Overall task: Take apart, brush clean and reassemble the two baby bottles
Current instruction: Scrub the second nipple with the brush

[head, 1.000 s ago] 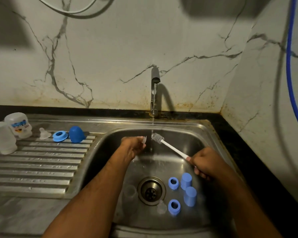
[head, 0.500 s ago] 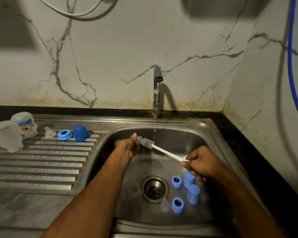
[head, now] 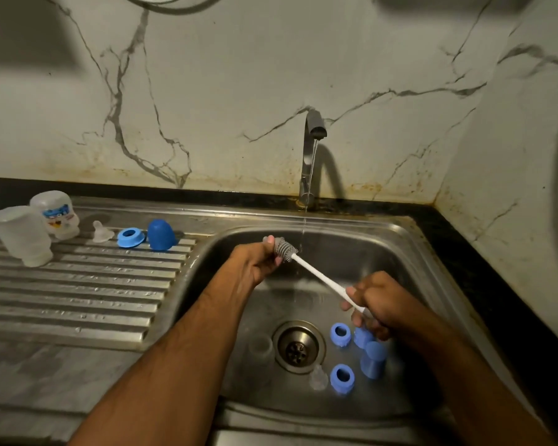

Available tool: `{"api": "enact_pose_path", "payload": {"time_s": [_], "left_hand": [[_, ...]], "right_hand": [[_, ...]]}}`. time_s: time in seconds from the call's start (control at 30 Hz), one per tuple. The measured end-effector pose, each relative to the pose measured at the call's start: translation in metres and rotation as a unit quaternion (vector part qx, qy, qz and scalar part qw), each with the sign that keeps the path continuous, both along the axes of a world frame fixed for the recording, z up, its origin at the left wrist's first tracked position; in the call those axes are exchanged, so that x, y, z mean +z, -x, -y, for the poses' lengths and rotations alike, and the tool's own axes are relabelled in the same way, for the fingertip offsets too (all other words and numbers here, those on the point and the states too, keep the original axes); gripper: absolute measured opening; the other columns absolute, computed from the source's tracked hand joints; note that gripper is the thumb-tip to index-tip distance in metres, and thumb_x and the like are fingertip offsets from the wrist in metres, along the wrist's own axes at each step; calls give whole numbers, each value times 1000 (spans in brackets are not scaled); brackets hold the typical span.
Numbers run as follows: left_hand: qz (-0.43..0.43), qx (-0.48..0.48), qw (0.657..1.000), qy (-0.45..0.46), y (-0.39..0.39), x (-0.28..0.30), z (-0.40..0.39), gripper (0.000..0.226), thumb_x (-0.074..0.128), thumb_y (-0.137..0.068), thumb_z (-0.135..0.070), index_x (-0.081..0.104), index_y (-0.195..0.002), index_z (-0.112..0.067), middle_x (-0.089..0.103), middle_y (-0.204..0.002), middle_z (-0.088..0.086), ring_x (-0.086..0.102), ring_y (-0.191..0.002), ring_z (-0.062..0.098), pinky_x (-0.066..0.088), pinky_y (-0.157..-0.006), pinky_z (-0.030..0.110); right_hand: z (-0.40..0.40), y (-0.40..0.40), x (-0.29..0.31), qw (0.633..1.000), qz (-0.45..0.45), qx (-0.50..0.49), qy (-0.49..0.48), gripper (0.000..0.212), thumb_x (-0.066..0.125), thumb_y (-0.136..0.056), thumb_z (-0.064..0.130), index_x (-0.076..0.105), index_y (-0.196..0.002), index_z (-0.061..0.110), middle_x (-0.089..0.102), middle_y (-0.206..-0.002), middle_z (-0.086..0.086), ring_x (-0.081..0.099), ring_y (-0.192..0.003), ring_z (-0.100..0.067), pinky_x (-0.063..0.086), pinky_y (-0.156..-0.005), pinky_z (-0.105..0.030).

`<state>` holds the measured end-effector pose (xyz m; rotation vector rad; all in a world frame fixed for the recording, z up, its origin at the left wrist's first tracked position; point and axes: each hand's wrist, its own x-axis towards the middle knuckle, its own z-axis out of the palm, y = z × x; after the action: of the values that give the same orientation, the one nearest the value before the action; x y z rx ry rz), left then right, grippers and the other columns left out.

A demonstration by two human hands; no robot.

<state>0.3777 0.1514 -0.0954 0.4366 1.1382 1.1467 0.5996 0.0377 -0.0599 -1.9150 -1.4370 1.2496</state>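
On the ribbed steel drainboard (head: 78, 284), left of the steel sink basin (head: 400, 252), two clear plastic bottle bodies (head: 23, 235) are standing far left, with a clear silicone teat (head: 102, 231), blue ring collar (head: 130, 237) and blue domed cap (head: 160, 235) lying to their right.

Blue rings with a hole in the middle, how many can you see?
3. One blue ring lies on the draining board beside the blue cap. Two more are in the sink: one right of the drain, one nearer the front. Arms could hide others.
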Motion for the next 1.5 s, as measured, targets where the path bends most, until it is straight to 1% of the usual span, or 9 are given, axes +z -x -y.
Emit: {"api": "enact_pose_path", "payload": {"time_s": [0.13, 0.3, 0.43, 0.7, 0.97, 1.1, 1.23, 1.33, 1.5], "left_hand": [[59, -26, 998, 0, 4, 5, 0, 19, 48, -102, -7, 64, -93, -5, 62, -105, 16, 61, -91, 25, 51, -93, 38], [3, -37, 999, 40, 0, 2, 7, 33, 60, -97, -36, 64, -95, -3, 64, -100, 13, 58, -85, 21, 53, -85, 33], [31, -31, 999, 13, 2, 3, 4, 18, 66, -94, -22, 67, -97, -5, 66, -95, 12, 62, -84, 20, 52, -77, 29], [136, -37, 990, -21, 3, 8, 3, 18, 49, -101, -5, 64, -91, -4, 64, -107, 19, 61, -97, 29, 48, -99, 43], [20, -44, 998, 35, -1, 1, 4, 22, 64, -96, -28, 61, -92, -6, 64, -93, 12, 60, -84, 21, 50, -76, 30], [91, -49, 994, -27, -4, 7, 1, 14, 58, -98, -18, 64, -94, -6, 67, -95, 13, 64, -87, 21, 52, -85, 33], [136, -69, 987, -41, -3, 4, 3, 17, 60, -97, -19, 66, -100, -4, 72, -98, 16, 69, -92, 23, 58, -84, 40], [45, -85, 995, 27, -5, -1, 5, 26, 62, -96, -32, 64, -101, -6, 69, -93, 14, 63, -84, 21, 55, -77, 35], [8, -47, 998, 51, -6, -4, 2, 28, 67, -93, -35, 61, -95, -8, 63, -96, 10, 59, -83, 20, 51, -71, 29]], "right_hand": [[4, -4, 7, 997, -81, -6, 18, 32, 49, -105, 20, 69, -96, -3, 59, -59, -11, 39, -42, -13, 30, -41, -22], [5, -3, 10, 939, 283, 43, -190, 19, 76, -88, 35, 76, -85, 16, 68, -68, 2, 59, -60, -7, 42, -57, -21], [4, 2, 8, 906, 337, 59, -248, 20, 72, -89, 38, 76, -94, 19, 68, -74, 4, 63, -69, -10, 48, -61, -25], [-3, -1, 2, 986, -160, -28, 46, 28, 49, -99, 17, 67, -89, -2, 57, -55, -9, 36, -39, -11, 26, -36, -19], [-1, 4, -4, 911, 318, 56, -255, 22, 72, -87, 34, 74, -80, 13, 66, -67, -1, 60, -60, -13, 48, -55, -27], [-5, 7, 1, 998, -18, -14, -56, 24, 56, -97, 19, 68, -88, 0, 65, -62, -10, 42, -39, -12, 31, -38, -20], [-4, -5, 7, 983, -166, -14, 82, 31, 45, -103, 20, 65, -98, -4, 59, -59, -11, 36, -38, -10, 26, -34, -18], [-1, -2, 0, 999, 7, 4, -43, 28, 60, -98, 26, 70, -83, 5, 67, -60, -8, 46, -40, -12, 36, -41, -22], [-1, 2, -6, 904, 336, 60, -257, 23, 73, -84, 35, 74, -82, 12, 66, -67, -1, 64, -65, -17, 56, -63, -33]]}}
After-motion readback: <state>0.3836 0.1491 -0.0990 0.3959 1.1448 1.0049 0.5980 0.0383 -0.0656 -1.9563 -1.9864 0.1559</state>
